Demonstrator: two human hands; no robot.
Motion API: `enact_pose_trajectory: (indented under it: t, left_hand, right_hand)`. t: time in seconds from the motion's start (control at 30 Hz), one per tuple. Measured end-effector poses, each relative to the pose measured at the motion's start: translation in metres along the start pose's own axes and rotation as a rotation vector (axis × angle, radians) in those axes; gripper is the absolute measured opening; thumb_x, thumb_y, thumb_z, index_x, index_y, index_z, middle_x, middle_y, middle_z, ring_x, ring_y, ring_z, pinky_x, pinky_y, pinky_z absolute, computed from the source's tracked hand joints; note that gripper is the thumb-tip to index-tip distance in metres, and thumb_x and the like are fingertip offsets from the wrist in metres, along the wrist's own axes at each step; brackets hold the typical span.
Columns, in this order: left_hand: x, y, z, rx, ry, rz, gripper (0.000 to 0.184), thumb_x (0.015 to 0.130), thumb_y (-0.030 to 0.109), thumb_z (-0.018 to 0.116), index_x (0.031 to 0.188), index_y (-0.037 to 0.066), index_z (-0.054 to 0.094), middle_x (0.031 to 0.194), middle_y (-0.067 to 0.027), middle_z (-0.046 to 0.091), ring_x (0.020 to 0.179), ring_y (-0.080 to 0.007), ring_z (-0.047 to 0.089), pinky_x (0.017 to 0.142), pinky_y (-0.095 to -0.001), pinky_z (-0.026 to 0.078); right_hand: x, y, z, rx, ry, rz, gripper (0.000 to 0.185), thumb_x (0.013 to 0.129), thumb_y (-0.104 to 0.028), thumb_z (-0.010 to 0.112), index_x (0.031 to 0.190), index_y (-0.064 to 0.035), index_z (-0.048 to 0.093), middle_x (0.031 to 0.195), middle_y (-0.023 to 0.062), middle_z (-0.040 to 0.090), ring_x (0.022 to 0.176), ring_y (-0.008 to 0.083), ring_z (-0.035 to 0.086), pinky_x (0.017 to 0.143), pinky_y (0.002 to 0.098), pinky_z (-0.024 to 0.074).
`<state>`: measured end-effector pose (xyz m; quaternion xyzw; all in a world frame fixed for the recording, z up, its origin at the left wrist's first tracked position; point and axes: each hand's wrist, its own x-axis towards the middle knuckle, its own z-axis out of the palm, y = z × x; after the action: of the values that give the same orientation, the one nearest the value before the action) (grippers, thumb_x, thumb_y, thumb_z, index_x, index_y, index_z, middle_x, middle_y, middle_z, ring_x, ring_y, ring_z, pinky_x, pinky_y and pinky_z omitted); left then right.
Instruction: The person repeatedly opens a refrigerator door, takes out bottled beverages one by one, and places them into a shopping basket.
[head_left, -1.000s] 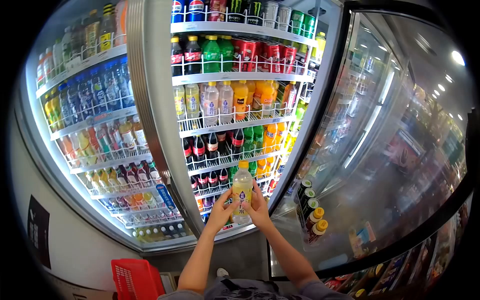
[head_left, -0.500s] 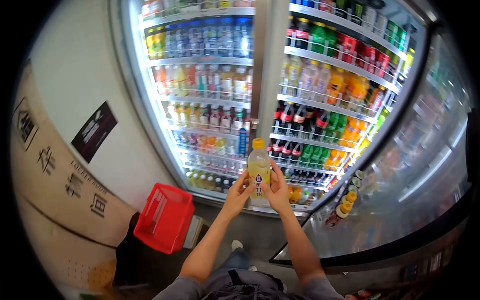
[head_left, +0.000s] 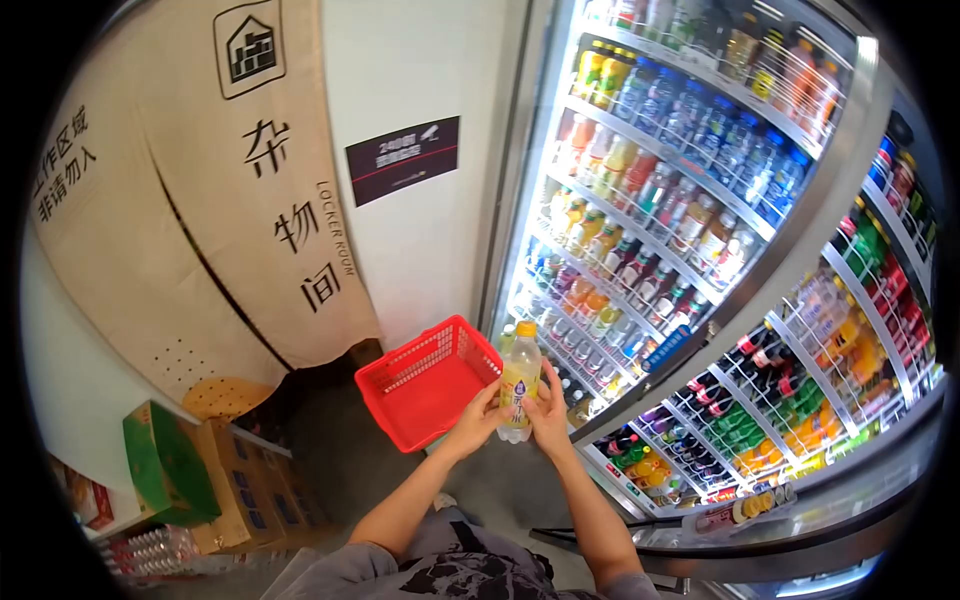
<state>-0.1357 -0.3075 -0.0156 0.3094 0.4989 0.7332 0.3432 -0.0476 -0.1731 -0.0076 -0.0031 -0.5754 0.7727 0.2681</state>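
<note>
Head view: I'm placing everything off the red basket (head_left: pixel 425 400), easiest landmark going.
Yellow-labelled bottle (head_left: pixel 521 385): just right of the basket, overlapping its right rim from up here; can't tell the depth gap, tbh.
Fingers (head_left: pixel 548 385): clamped on the bottle from both sides, so it's squarely between them, no reach needed.
Long axis: close to upright, yellow cap (head_left: pixel 525 328) on top, base angled a touch toward the basket side.
Nearer hand: my left hand (head_left: pixel 472 425), over on the basket side; my right hand (head_left: pixel 549 415) has the bottle between it and the basket.
</note>
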Motion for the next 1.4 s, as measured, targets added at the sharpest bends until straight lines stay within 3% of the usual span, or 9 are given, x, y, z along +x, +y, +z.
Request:
enact_pose_trajectory:
  t: [0.17, 0.23, 0.4, 0.7, 0.8, 1.13, 1.27, 1.33, 1.4]
  left_hand:
    - [-0.003, -0.025, -0.078, -0.078, 0.142, -0.034, 0.058, 0.096, 0.012, 0.061, 0.145, 0.001, 0.034, 0.134, -0.0088, 0.051, 0.120, -0.0155, 0.052, 0.103, -0.0312, 0.042]
    - [-0.004, -0.043, -0.100, -0.049, 0.260, -0.077, 0.058, 0.096, 0.012, 0.061, 0.146, 0.002, 0.035, 0.135, -0.0088, 0.051, 0.119, -0.0151, 0.052, 0.103, -0.0310, 0.042]
    - [-0.022, -0.078, -0.152, -0.175, 0.407, -0.116, 0.057, 0.095, 0.011, 0.061, 0.145, 0.002, 0.036, 0.131, -0.0112, 0.054, 0.121, -0.0172, 0.052, 0.102, -0.0326, 0.044]
    - [-0.054, -0.121, -0.204, -0.065, 0.749, -0.200, 0.054, 0.095, 0.012, 0.061, 0.143, 0.001, 0.040, 0.128, -0.0115, 0.055, 0.118, -0.0203, 0.054, 0.101, -0.0335, 0.044]
    - [-0.047, -0.138, -0.211, -0.107, 0.829, -0.169, 0.053, 0.095, 0.012, 0.060, 0.142, 0.001, 0.040, 0.127, -0.0114, 0.057, 0.116, -0.0194, 0.054, 0.099, -0.0328, 0.044]
    - [-0.016, -0.212, -0.233, -0.079, 1.153, -0.319, 0.047, 0.099, 0.016, 0.055, 0.140, -0.001, 0.039, 0.122, -0.0139, 0.059, 0.110, -0.0197, 0.057, 0.095, -0.0318, 0.046]
    - [-0.013, -0.244, -0.248, -0.028, 1.149, -0.403, 0.046, 0.100, 0.020, 0.053, 0.140, 0.001, 0.039, 0.123, -0.0146, 0.059, 0.110, -0.0201, 0.058, 0.094, -0.0317, 0.046]
    - [-0.001, -0.224, -0.249, -0.115, 1.134, -0.642, 0.045, 0.101, 0.017, 0.050, 0.143, 0.004, 0.036, 0.133, -0.0157, 0.053, 0.121, -0.0226, 0.052, 0.101, -0.0325, 0.042]
    - [-0.007, -0.270, -0.267, -0.035, 1.121, -0.589, 0.045, 0.101, 0.018, 0.051, 0.142, 0.005, 0.038, 0.128, -0.0148, 0.056, 0.115, -0.0222, 0.055, 0.096, -0.0327, 0.045]
  right_hand:
    - [0.040, 0.071, 0.026, 0.013, -0.119, 0.116, 0.077, 0.095, -0.007, 0.060, 0.153, -0.0048, 0.010, 0.140, 0.0179, 0.047, 0.123, 0.0220, 0.052, 0.103, 0.0355, 0.0432]
    - [0.053, 0.104, 0.025, -0.153, -0.177, 0.271, 0.079, 0.095, -0.007, 0.061, 0.153, -0.0038, 0.007, 0.141, 0.0185, 0.046, 0.123, 0.0222, 0.052, 0.102, 0.0348, 0.0438]
    - [0.065, 0.178, 0.031, -0.203, -0.248, 0.512, 0.048, 0.097, -0.019, 0.062, 0.136, 0.0034, 0.045, 0.120, 0.0114, 0.062, 0.106, 0.0140, 0.061, 0.090, 0.0277, 0.0491]
    - [0.091, 0.249, 0.057, -0.190, -0.607, 0.665, 0.059, 0.093, -0.013, 0.063, 0.143, 0.0044, 0.036, 0.130, 0.0136, 0.056, 0.113, 0.0190, 0.060, 0.092, 0.0317, 0.0508]
    - [0.107, 0.274, 0.054, -0.252, -0.697, 0.731, 0.061, 0.091, -0.019, 0.068, 0.140, 0.0031, 0.040, 0.131, 0.0129, 0.055, 0.115, 0.0206, 0.058, 0.097, 0.0335, 0.0481]
    - [0.120, 0.379, 0.026, -0.361, -0.736, 0.746, 0.057, 0.090, -0.019, 0.069, 0.136, 0.0032, 0.046, 0.125, 0.0148, 0.060, 0.113, 0.0212, 0.059, 0.095, 0.0350, 0.0490]
    - [0.109, 0.415, 0.022, -0.484, -0.724, 0.892, 0.058, 0.088, -0.025, 0.070, 0.135, 0.0024, 0.048, 0.125, 0.0158, 0.061, 0.113, 0.0226, 0.060, 0.095, 0.0356, 0.0481]
    - [0.109, 0.427, 0.024, -0.549, -0.740, 0.921, 0.059, 0.088, -0.027, 0.070, 0.134, 0.0022, 0.049, 0.124, 0.0160, 0.061, 0.113, 0.0236, 0.060, 0.095, 0.0362, 0.0479]
    - [0.109, 0.436, 0.024, -0.574, -0.723, 0.975, 0.057, 0.088, -0.028, 0.069, 0.133, 0.0019, 0.050, 0.123, 0.0176, 0.063, 0.113, 0.0256, 0.061, 0.095, 0.0376, 0.0480]
